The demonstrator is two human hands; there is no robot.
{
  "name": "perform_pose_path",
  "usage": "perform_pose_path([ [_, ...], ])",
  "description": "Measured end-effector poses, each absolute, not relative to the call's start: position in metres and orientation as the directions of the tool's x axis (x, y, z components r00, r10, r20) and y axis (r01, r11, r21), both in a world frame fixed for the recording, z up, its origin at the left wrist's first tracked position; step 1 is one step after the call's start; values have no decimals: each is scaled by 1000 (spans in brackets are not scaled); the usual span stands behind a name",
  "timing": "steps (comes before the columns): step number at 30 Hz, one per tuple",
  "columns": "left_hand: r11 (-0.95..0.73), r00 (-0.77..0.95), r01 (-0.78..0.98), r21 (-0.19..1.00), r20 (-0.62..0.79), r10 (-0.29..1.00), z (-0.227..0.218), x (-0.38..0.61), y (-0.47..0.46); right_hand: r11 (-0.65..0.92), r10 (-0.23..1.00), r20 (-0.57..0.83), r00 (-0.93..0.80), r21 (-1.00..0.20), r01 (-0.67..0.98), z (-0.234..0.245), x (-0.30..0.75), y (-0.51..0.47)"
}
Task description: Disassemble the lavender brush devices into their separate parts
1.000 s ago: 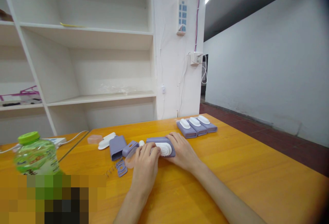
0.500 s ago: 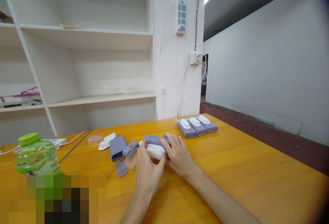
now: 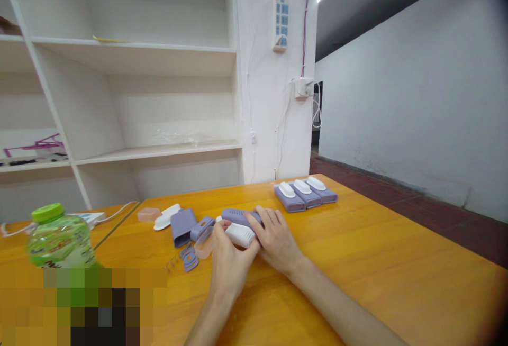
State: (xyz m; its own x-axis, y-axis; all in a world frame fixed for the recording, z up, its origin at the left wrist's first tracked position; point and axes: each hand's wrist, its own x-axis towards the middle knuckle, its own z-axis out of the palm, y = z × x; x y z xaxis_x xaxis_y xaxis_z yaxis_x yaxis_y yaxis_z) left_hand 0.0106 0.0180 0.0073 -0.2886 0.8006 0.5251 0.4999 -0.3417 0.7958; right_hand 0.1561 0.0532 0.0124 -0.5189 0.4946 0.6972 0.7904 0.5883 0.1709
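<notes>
Both my hands grip one purple case with a white ribbed insert (image 3: 239, 233) just above the orange table (image 3: 377, 277). My left hand (image 3: 227, 260) wraps its near left end, thumb on the white part. My right hand (image 3: 275, 240) closes over its right end, fingers on the purple shell (image 3: 237, 215). The case is tipped on its side. Loose parts lie left of my hands: a purple shell (image 3: 181, 226), a smaller purple piece (image 3: 200, 228), a white insert (image 3: 166, 217), a pink block (image 3: 148, 214), a flat purple piece (image 3: 189, 260) and springs (image 3: 170, 266).
Three assembled purple cases with white tops (image 3: 305, 194) stand in a row at the table's far edge. A green-capped bottle (image 3: 59, 240) is at the near left. White shelving (image 3: 130, 97) rises behind the table, with a power strip (image 3: 280, 22) on the pillar.
The case lay flat under my hands a second ago; it is now tipped up on its side, white insert facing me, and my left hand has closed around its end.
</notes>
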Motion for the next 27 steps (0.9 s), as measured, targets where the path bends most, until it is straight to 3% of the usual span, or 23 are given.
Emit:
perform_pose_path([
  [5, -300, -306, 550, 779, 523, 796, 10, 13, 18, 589, 506, 679, -532, 179, 788, 13, 156, 54],
  [11, -213, -349, 509, 834, 426, 835, 12, 11, 22, 591, 523, 672, -523, 156, 792, 12, 153, 54],
  [17, -242, -326, 552, 798, 474, 818, 13, 12, 20, 610, 547, 684, -482, 70, 790, 8, 151, 55],
  [23, -188, -353, 525, 830, 413, 839, 12, 11, 22, 629, 508, 689, -517, 114, 769, 6, 151, 56],
  [27, -200, -349, 561, 803, 449, 822, 13, 12, 22, 636, 537, 683, -496, 58, 770, 7, 151, 55],
])
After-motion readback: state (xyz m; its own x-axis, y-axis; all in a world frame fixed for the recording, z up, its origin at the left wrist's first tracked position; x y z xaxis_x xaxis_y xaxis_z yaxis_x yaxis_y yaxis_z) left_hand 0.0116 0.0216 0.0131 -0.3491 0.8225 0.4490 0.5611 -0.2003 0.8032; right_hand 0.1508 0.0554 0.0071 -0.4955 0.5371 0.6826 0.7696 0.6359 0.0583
